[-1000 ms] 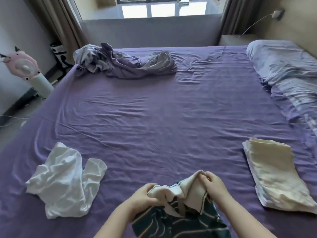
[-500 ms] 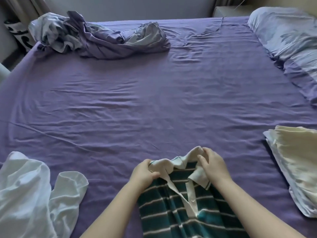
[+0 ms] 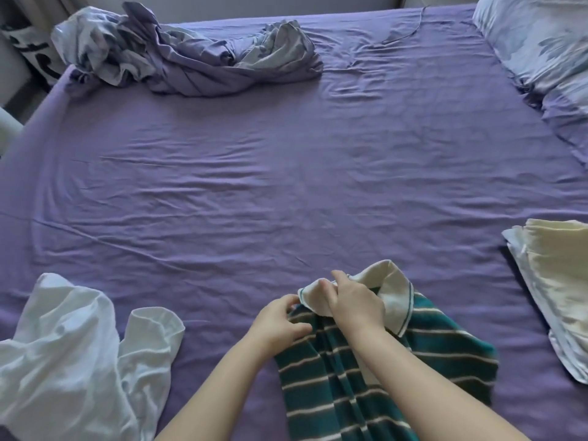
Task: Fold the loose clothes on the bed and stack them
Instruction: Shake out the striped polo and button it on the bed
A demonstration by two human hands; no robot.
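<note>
purple-sheeted bed (image 3: pixel 286 173), pillows (image 3: pixel 541 43) right, crumpled bedding (image 3: pixel 191 58) far left.

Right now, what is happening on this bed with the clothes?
A person is working on a green striped polo shirt at the near edge of the bed. The right hand pinches its cream collar, and the left hand grips the fabric beside it. The shirt is not folded yet. A crumpled white garment lies loose to the left, a folded cream stack sits to the right, and a bundle of purple bedding is at the far side.
</note>
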